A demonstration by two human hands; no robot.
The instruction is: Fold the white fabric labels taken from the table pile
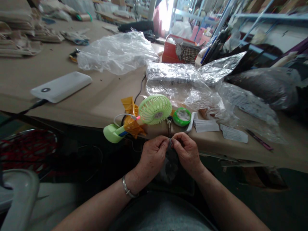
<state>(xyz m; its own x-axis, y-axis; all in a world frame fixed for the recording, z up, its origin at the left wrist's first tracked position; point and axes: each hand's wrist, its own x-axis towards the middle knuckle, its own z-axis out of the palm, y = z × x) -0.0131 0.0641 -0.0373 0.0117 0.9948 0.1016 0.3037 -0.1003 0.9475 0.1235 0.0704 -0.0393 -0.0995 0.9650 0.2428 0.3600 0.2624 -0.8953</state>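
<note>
Close together at the table's front edge, my left hand (pixel 153 157) and my right hand (pixel 187 150) both pinch with thumb and forefinger. Between them is the upper edge of a clear plastic bag (pixel 169 166), which hangs down in front of my lap. Its contents are too dark to make out. Just beyond my fingertips a thin metal rod-like fixture (pixel 169 125) stands at the table edge. A green round tub (pixel 182 116) with whitish contents sits behind my right hand. To the left is a light green fan (pixel 155 109), with amber tape (pixel 130 106) around its mount.
A white power bank (pixel 61 86) with a black cable lies left on the table. Crumpled clear plastic bags (pixel 175 80) spread across the middle. Printed paper slips (pixel 206 125) and thin purple-handled snips (pixel 260 140) lie right. A red box (pixel 178 49) stands behind; a white chair (pixel 19 192) is lower left.
</note>
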